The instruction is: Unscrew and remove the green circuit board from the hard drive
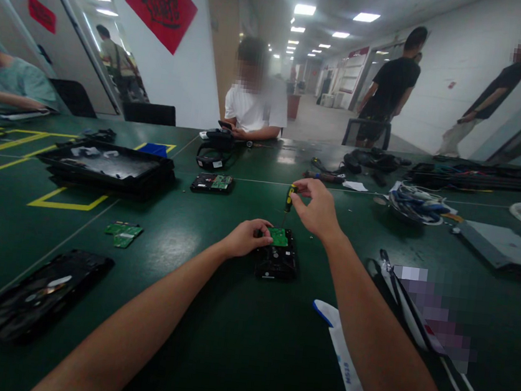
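Observation:
A black hard drive [276,261] lies on the green table in front of me, with a green circuit board [279,236] at its far end. My left hand [251,237] is closed on the drive's left side, thumb and fingers at the board's edge. Above the drive, my right hand [314,207] pinches the handle of a yellow and black screwdriver [289,200]. The screwdriver stands nearly upright, its thin shaft pointing down at the far edge of the board. Whether its tip touches a screw is too small to tell.
Another hard drive [212,183] lies beyond. On the left are loose circuit boards [124,233], a black casing [45,293] and stacked black trays [108,165]. On the right are a lanyard [410,307], a cable bundle [417,204] and a silver box [506,245]. A person [256,104] sits opposite.

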